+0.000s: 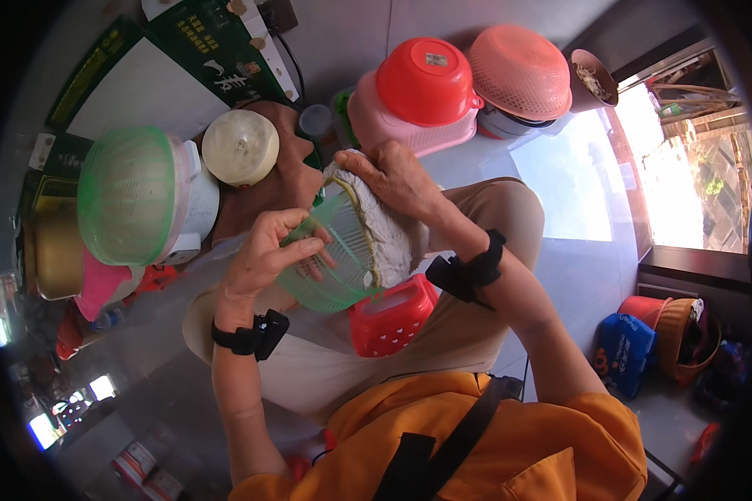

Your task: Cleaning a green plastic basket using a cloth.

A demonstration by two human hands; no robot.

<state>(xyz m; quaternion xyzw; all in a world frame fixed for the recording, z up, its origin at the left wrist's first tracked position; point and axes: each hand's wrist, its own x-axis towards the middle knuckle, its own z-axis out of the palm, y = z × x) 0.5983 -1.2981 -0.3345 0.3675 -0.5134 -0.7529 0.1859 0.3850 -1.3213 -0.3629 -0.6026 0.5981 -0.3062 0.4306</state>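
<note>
Over my lap, my left hand (282,247) grips the near-left rim of a translucent green plastic basket (325,275). Some of its fingers show through the ribbed wall. A whitish cloth (385,232) with a yellow-green edge lies against the basket's right side. My right hand (401,178) presses and grips the top of this cloth, which hides part of the basket. Below the basket, between my legs, stands a red plastic container (398,322) with white hearts, partly covered by it.
Ahead are a red basin (424,81) on a pink basket (376,119) and a salmon colander (521,72). At left, a green colander (128,194) sits on a white appliance (200,200), near a round cream device (240,148). A blue package (625,354) lies at right.
</note>
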